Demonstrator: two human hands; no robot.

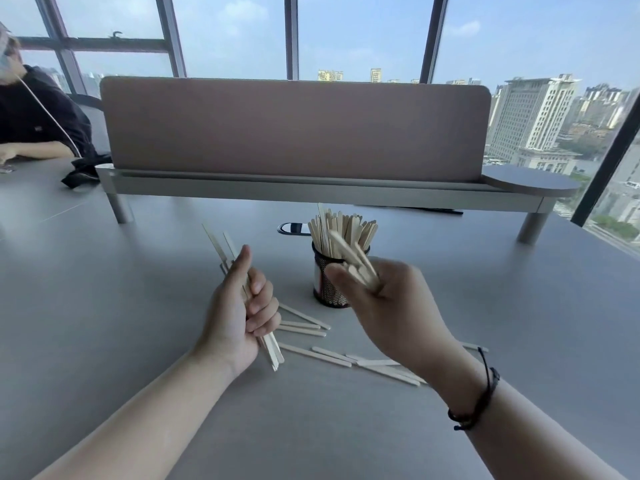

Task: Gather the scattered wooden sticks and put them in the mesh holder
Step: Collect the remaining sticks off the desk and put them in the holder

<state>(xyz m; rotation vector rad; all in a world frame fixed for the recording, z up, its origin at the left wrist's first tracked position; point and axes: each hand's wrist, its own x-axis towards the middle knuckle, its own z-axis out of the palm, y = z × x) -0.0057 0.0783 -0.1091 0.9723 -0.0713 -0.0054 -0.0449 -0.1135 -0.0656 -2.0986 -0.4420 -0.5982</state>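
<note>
A black mesh holder (325,289) stands upright mid-table, packed with several pale wooden sticks (341,225). My left hand (239,313) is closed around a bundle of sticks (221,245) that pokes out above and below the fist, left of the holder. My right hand (391,303) grips a few blurred sticks (353,258) just in front of and right of the holder's rim. Several loose sticks (332,356) lie flat on the grey table between and below my hands, some hidden under my right wrist.
A pink desk divider on a raised metal shelf (311,190) crosses the table behind the holder. A black cable grommet (292,229) sits beside the holder. Another person's dark sleeve (38,119) rests at the far left. Windows lie beyond.
</note>
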